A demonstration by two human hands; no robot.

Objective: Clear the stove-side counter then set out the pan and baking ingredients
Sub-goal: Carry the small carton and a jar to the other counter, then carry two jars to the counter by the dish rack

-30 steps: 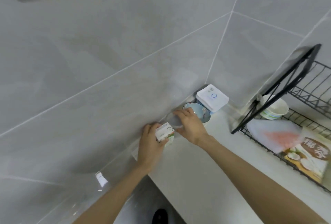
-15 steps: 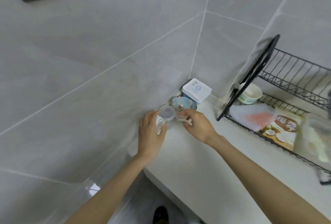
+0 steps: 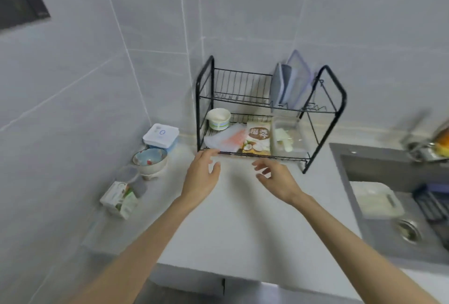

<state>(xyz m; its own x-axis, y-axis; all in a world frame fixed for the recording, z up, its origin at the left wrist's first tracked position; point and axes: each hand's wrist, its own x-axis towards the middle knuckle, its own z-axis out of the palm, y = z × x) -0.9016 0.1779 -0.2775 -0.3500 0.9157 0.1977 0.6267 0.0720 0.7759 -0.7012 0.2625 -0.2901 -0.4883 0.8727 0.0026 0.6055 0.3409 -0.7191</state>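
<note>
Both hands have let go of the small white-and-green carton, which now sits by the wall at the left of the frame, near the blue-lined ceramic bowl. The left hand and right hand hover empty at centre, fingers loosely spread, just before the black wire dish rack. Its lower shelf holds a brown printed packet, probably the next ingredient to fetch.

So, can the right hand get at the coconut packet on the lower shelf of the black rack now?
Probably yes. The right hand is open and empty just before the rack, whose front is open; the coconut packet lies at the shelf's front edge, uncovered.
</note>
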